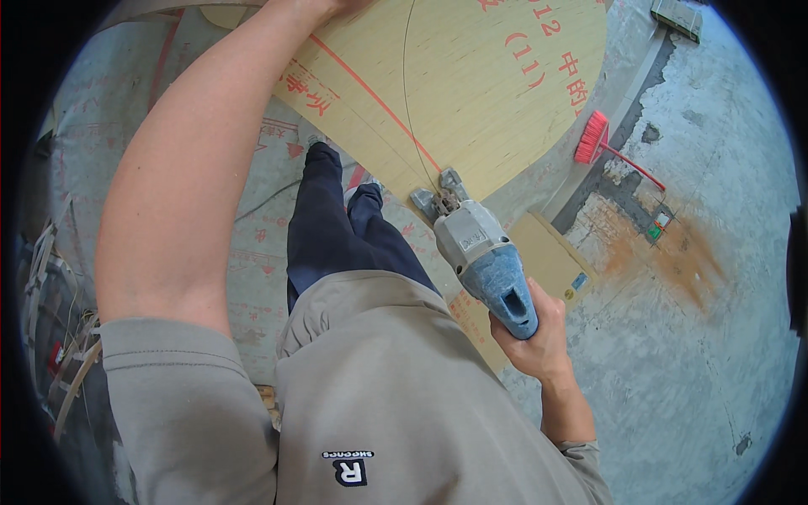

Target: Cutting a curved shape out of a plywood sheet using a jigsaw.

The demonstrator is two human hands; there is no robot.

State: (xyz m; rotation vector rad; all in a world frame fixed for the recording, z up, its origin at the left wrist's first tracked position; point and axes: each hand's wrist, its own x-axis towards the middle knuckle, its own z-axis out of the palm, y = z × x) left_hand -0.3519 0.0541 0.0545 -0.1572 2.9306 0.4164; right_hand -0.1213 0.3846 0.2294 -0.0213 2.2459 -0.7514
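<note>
My right hand (539, 332) is wrapped round the rear handle of a jigsaw (475, 240) with a grey metal front and a blue, dusty body. The jigsaw's split base sits at the near corner of a pale yellow board (480, 93), where a thin dark curved line meets the edge. Red printing and a straight red stripe mark the board's face. The blade cannot be made out. My left arm reaches up to the board's far left side, where only part of my left hand (335, 7) shows at the picture's top edge; its fingers are hidden.
Another yellow board (547, 265) lies low, beyond the jigsaw. A red broom (594, 139) rests on the rough concrete floor (673, 370) at right, near brown dust. Printed protective sheeting (261, 219) covers the floor at left, with a cable across it. Scrap strips (71, 370) pile up at far left.
</note>
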